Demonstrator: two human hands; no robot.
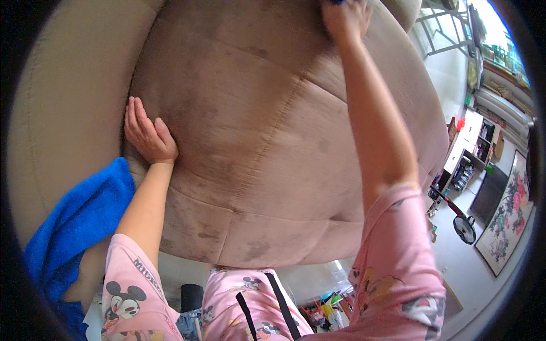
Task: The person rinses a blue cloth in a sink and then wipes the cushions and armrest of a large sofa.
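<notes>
A brown upholstered sofa seat (pixel 239 128) with stitched seams and dark, damp-looking patches fills the middle of the view. My left hand (pixel 150 132) lies on the seat's left edge, by the crease against the tan upholstered part (pixel 72 106), with nothing seen in it. Far up the seat, at the top edge of the picture, my right hand (pixel 349 19) is bent over a small dark blue object (pixel 337 1). Most of that object is cut off or covered by the fingers, so its kind cannot be told. A blue cloth (pixel 81 217) is draped at the left, beside my left forearm.
A folding metal frame (pixel 443 34) stands on the floor at the upper right. White shelving (pixel 469 132), a fan-like round object on a pole (pixel 464 229) and a floral picture (pixel 507 217) are farther right. Below the sofa's front edge are a dark cylindrical thing (pixel 192 297) and colourful bags (pixel 332 313).
</notes>
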